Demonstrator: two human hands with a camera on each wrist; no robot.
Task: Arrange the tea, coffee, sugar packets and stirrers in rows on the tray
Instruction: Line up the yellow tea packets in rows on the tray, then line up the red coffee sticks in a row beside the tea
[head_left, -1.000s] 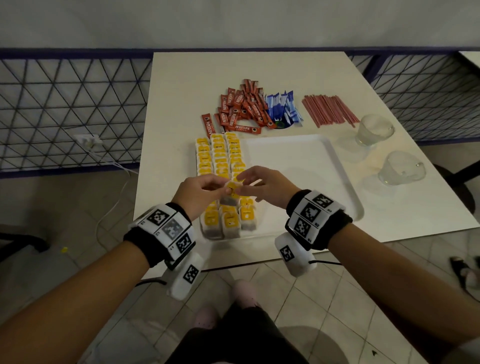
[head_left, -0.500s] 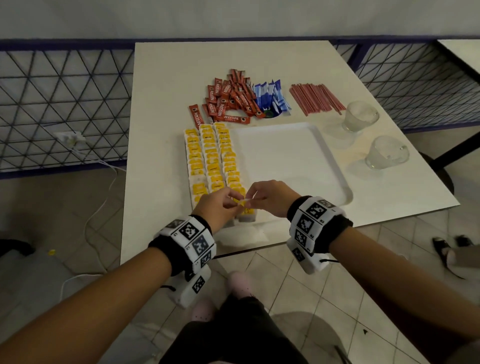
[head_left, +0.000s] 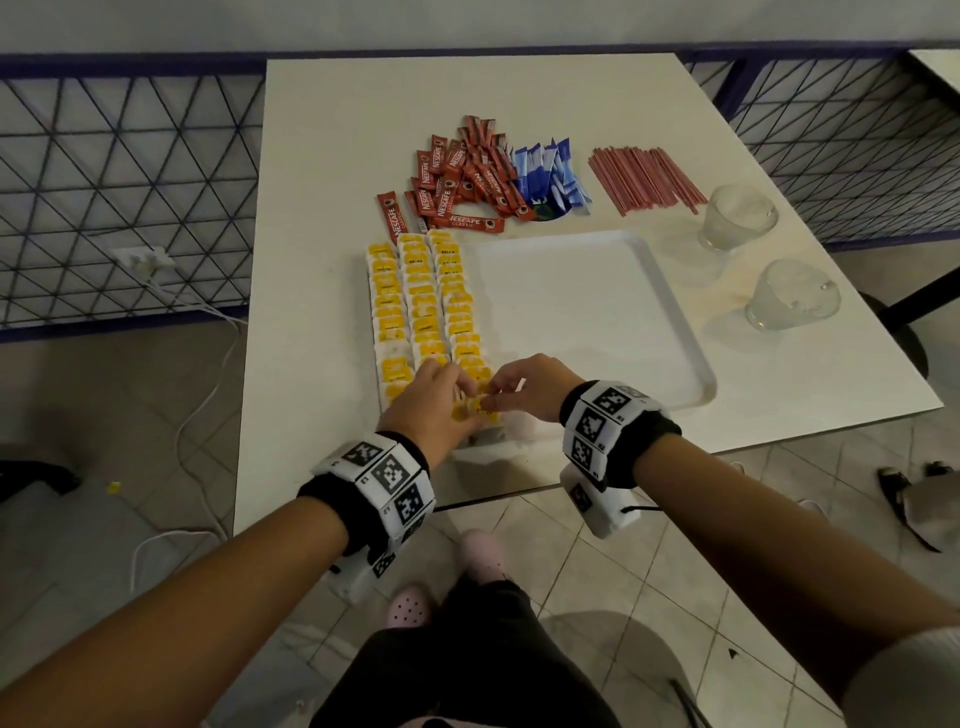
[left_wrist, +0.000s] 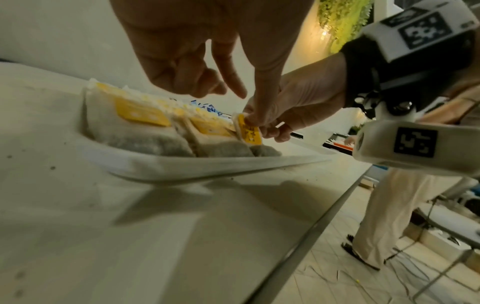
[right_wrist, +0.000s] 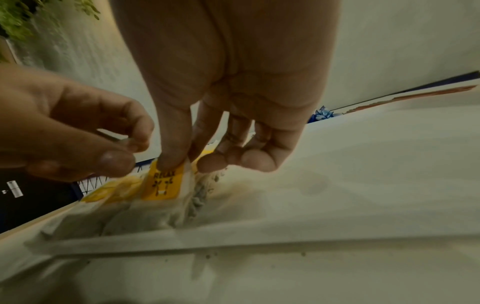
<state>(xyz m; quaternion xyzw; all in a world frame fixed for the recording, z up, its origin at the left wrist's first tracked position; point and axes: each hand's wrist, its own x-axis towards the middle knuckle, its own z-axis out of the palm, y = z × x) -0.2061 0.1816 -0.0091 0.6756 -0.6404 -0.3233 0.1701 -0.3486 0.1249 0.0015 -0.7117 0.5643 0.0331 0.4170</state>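
Comparing this moment with the view one second earlier, I noted that both hands had descended from above the tea rows to the near end of the tray (head_left: 691, 358), on the worktop (head_left: 322, 156).

1. Right grip. My right hand (head_left: 524, 387) pinched the yellow tag of a tea bag (right_wrist: 166, 183) between thumb and forefinger. The remaining fingers were loosely curled and held nothing. The bag stood tilted at the near end of the third row, its pouch touching the tray floor.

2. Left grip. My left hand (head_left: 431, 402) hovered just beside the same bag. The forefinger pointed down at the tag; the other fingers were curled. I could not tell whether it had hold of anything.

3. Task status. Three rows of tea bags (head_left: 415, 291) occupied the left part of the tray. The bag in hand had moved from mid-air to its slot, so I judged the tea section nearly complete.

4. Remaining stock. The coffee sachets (head_left: 457, 176), the blue sugar packets (head_left: 545, 171) and the red stirrers (head_left: 644, 179) lay untouched on the worktop beyond the tray. The right part of the tray was bare and available for them.

5. Caution. I judged that an abrupt release could tip the bag against its neighbours.
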